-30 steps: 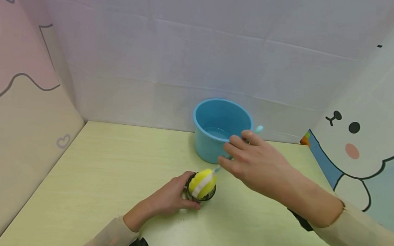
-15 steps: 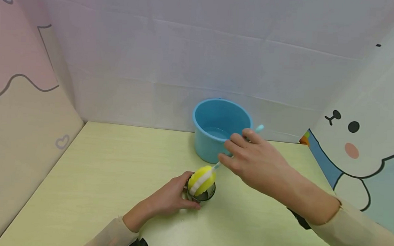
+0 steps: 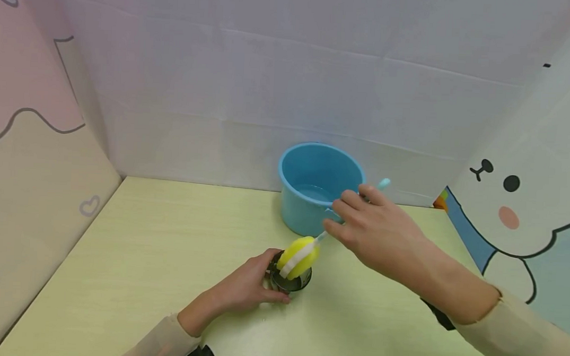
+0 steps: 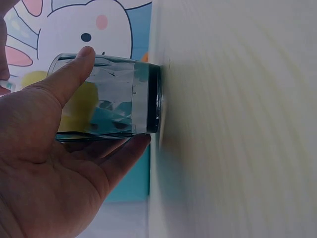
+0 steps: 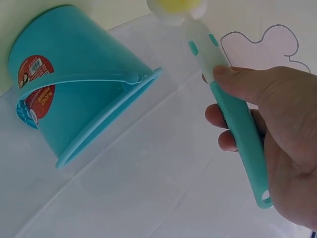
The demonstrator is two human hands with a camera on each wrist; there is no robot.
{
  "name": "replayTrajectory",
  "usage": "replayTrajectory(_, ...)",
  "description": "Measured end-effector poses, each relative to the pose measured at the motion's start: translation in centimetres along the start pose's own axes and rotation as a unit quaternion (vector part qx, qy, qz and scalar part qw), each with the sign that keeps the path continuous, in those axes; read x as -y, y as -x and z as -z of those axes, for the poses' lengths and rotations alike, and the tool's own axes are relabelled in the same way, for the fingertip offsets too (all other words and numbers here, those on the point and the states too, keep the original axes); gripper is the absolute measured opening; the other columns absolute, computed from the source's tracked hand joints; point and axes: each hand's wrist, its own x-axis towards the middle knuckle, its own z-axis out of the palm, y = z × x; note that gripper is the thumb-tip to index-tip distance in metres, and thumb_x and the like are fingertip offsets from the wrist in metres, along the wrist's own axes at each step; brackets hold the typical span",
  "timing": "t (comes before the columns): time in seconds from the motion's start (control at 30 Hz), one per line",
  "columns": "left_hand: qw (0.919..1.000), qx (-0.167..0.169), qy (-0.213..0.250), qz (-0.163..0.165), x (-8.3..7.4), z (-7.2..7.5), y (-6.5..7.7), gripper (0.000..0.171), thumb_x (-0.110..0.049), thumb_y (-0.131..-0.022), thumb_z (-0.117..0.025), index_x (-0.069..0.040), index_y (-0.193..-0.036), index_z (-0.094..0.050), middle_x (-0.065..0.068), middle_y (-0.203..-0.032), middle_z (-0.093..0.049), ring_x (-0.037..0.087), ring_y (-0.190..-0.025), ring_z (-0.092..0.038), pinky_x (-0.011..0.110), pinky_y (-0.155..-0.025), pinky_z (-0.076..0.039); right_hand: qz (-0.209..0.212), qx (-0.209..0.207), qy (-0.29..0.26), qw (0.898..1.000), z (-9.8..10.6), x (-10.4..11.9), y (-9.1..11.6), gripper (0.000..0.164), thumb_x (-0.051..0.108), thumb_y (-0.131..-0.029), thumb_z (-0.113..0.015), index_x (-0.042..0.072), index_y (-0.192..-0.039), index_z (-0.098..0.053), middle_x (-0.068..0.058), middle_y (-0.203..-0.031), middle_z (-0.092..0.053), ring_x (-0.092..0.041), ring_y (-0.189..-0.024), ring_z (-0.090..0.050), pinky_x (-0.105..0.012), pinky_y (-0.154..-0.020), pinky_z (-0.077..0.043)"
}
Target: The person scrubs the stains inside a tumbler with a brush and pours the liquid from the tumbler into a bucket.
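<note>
A brush with a yellow and white sponge head slants down from the right hand toward the left hand. The sponge head is partly inside a clear, faceted glass in the left hand and partly out above its rim; through the glass wall, the yellow shows in the half nearer the mouth. The glass stands base down on the table, mouth up, with the left thumb along one side and the fingers curled round the other. The right hand grips the brush by its teal handle, thumb laid on top, fingers wrapped beneath; the handle's end, with a hanging hole, pokes out past the hand.

Just beyond both hands, nearest the right one, is an upright blue bucket. A thin carrying handle lies against its side, and a red label is stuck on the wall.

Pale sleeves cover both forearms, and a black band shows beneath the right wrist. Under the hands is a pale yellow-green table. Past the bucket hangs a creased whitish sheet. To the right hand's side, a panel carries a cartoon animal face; to the left hand's side, a pink and cream panel bears a small heart outline.
</note>
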Motion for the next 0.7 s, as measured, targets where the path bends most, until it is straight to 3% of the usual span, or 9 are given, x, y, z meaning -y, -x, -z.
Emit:
replayTrajectory(0.33,1.0,0.001,0.0,-0.001,0.09,0.04,-0.02,0.092,-0.037,-0.082,-0.095,-0.013,-0.155,-0.044,-0.003,-0.142,-0.061,0.018,-0.131,-0.058,0.047,-0.114,-0.046,0.0,0.02,0.002,1.0,0.49,-0.29,0.36,0.03,0.026,-0.087,-0.091,0.015,-0.109,-0.072,-0.01,-0.099,-0.064,-0.03,-0.095,-0.051,-0.046,-0.087,-0.041)
replayTrajectory(0.7,0.9999,-0.004,-0.009,-0.007,0.22,0.08,-0.1,0.09,-0.038,-0.081,-0.095,-0.017,-0.154,-0.046,-0.005,-0.139,-0.062,0.016,-0.129,-0.059,0.046,-0.112,-0.047,0.002,0.026,-0.012,1.0,0.89,-0.49,0.91,0.027,0.021,-0.09,-0.088,0.016,-0.112,-0.073,-0.008,-0.104,-0.066,-0.03,-0.097,-0.052,-0.046,-0.089,-0.041)
